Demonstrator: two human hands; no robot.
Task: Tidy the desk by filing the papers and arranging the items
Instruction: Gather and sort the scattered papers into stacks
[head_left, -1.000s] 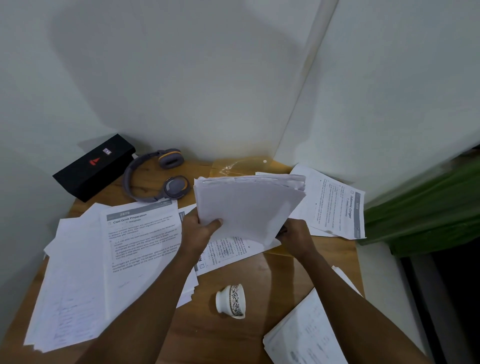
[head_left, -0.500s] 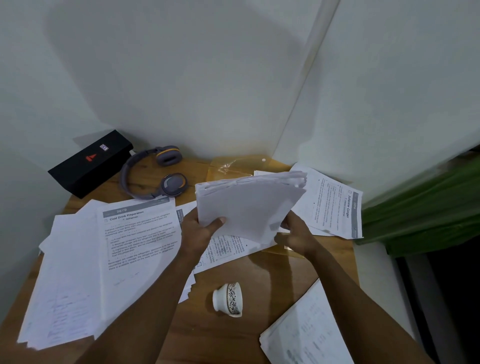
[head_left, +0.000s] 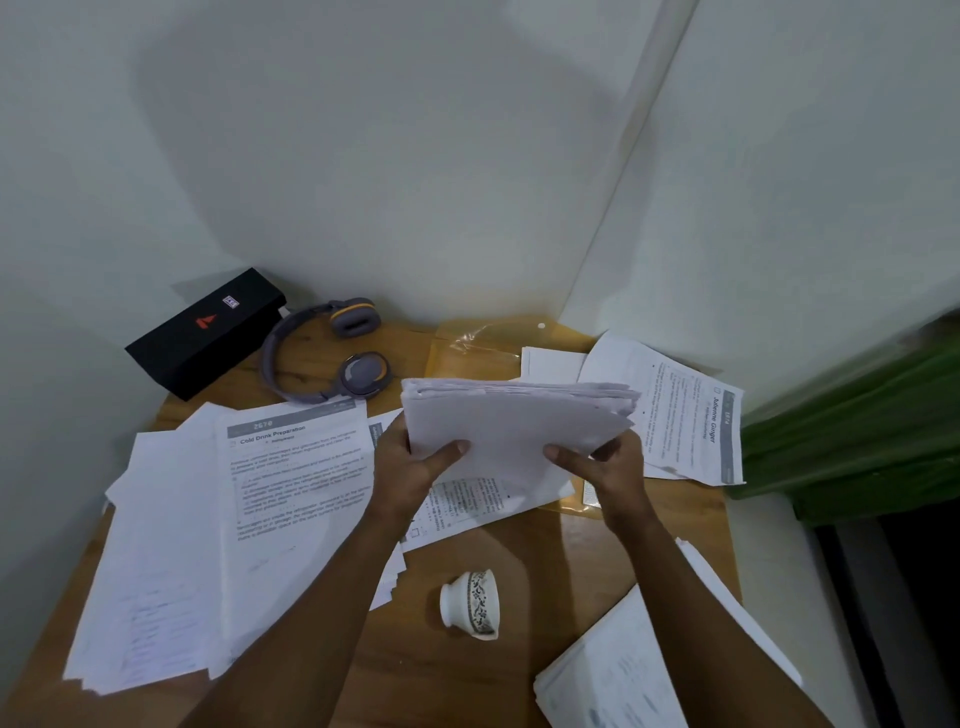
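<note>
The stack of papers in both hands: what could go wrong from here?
The thick stack of white papers looks uneven at its top edge, so sheets might slip from the left hand and right hand. The small white patterned cup lies on its side near both hands; a careless move could send it rolling.

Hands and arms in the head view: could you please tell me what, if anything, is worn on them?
Nothing worn shows. The left hand and right hand are bare, without gloves or visible rings. The left forearm and right forearm are bare to the picture's lower edge: no sleeves, watch or bracelet.
</note>
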